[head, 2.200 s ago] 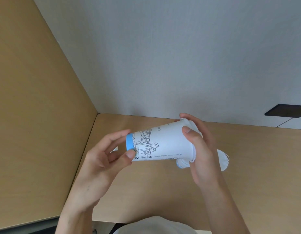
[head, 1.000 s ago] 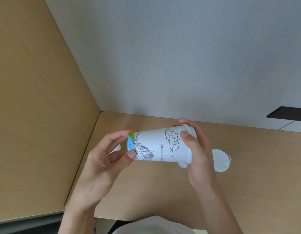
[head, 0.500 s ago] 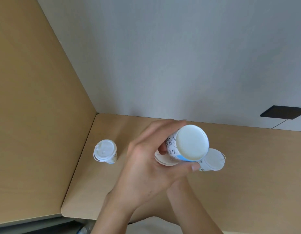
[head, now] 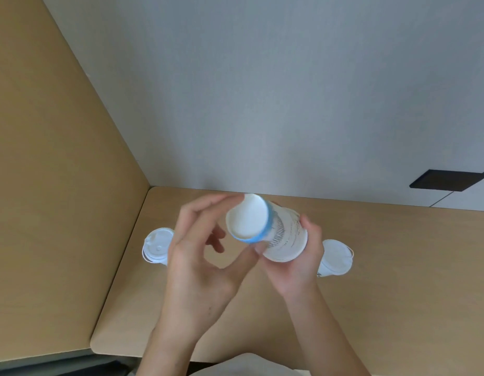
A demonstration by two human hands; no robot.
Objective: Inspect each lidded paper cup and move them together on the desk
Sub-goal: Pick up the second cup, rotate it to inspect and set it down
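I hold a white paper cup [head: 265, 230] with line drawings and a blue band above the desk [head: 398, 256], tipped so its white bottom faces me. My right hand [head: 303, 256] grips its wide lidded end. My left hand [head: 200, 256] touches the bottom rim with thumb and fingertips. A second lidded cup [head: 155, 249] stands on the desk at the left, partly hidden by my left hand. A third lidded cup [head: 335, 257] stands at the right, behind my right hand.
A tan wooden partition [head: 59, 185] closes the desk's left side and a grey wall [head: 289, 90] its back. A dark rectangular plate [head: 447, 180] sits on the wall at the right. The desk's front edge runs just below my wrists.
The held cup went from lying sideways to pointing its bottom at me, and has tilted further left in the last half second. My left hand shifted from covering the cup to its bottom rim.
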